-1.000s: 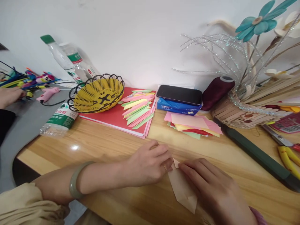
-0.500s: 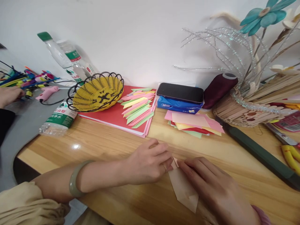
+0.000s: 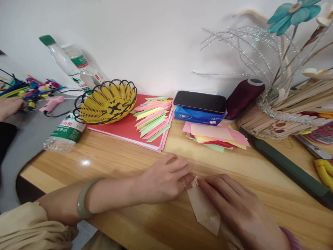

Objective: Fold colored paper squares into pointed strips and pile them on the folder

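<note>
A pale, cream-pink piece of folded paper (image 3: pixel 204 208) lies on the wooden table between my hands, its far end narrowed by folds. My left hand (image 3: pixel 168 180), with a ring and a jade-coloured bangle on the wrist, is closed with its fingertips at the paper's far end. My right hand (image 3: pixel 234 205) presses along the paper's right side, index fingertip beside that same far end. The fingertips hide part of the fold. Beyond them sit a stack of coloured paper slips (image 3: pixel 215 135) and a pile of folded strips (image 3: pixel 153 118) on red sheets (image 3: pixel 117 133).
At the left stand a yellow basket (image 3: pixel 109 104), a tilted bottle (image 3: pixel 63 132) and another person's hand (image 3: pixel 11 107). A phone (image 3: pixel 200 101) rests on a blue tissue pack (image 3: pixel 197 116). To the right are a thread cone (image 3: pixel 244 97), a dark green bar (image 3: pixel 288 166) and scissors (image 3: pixel 322 170).
The fingertips have shifted very slightly at the paper's far end, where a small folded tip shows a little differently. Both hands otherwise keep their places.
</note>
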The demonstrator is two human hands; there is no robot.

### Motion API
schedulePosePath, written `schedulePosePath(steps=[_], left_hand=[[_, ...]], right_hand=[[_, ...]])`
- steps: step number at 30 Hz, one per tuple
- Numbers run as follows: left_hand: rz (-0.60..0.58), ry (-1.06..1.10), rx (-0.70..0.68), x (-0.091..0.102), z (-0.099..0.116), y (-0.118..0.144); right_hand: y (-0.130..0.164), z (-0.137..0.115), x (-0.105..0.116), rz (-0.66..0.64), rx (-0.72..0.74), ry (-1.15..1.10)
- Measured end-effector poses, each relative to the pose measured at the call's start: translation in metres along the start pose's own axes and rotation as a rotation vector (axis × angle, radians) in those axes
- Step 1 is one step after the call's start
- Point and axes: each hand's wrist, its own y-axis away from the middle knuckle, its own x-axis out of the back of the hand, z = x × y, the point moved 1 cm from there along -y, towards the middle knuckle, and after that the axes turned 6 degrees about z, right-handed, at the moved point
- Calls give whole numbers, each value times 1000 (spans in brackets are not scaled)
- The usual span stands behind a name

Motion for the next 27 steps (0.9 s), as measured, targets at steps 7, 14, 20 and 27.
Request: schedulePosePath(steps=[7, 14, 20, 27], left_hand=[[21, 7, -2, 2, 0, -3], [3, 82, -2, 1, 1, -3], [-60, 113, -21, 2, 2, -4], [-117, 139, -6, 3, 1, -3]], right_hand=[[-1, -2, 0, 15, 41, 32], [-2, -3, 0, -7, 68, 51], [0, 4, 3, -36, 97, 27], [1, 11, 12, -61, -6, -99]])
